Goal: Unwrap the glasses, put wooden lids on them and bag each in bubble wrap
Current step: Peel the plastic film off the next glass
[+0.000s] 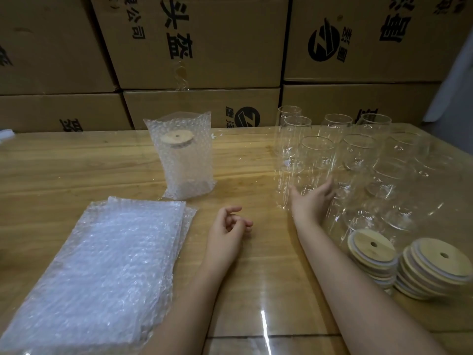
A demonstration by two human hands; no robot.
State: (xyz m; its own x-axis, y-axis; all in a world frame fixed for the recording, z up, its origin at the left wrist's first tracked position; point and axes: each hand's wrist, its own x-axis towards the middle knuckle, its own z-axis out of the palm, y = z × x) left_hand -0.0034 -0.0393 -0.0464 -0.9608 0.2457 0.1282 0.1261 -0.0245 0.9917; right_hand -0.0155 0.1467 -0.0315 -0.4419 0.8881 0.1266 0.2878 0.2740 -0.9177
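Observation:
Several clear glasses stand unwrapped at the right of the wooden table. My right hand reaches to the nearest one, thumb and fingers spread at its lower part; whether they close on it I cannot tell. My left hand rests on the table at the centre, fingers loosely curled and holding nothing. One glass with a wooden lid stands upright inside a bubble wrap bag behind my left hand. Two stacks of wooden lids sit near right. A pile of flat bubble wrap bags lies near left.
Stacked cardboard boxes form a wall along the table's far edge. A glossy clear cover lies over the tabletop. Bare table shows between the bag pile and the lid stacks, under my forearms.

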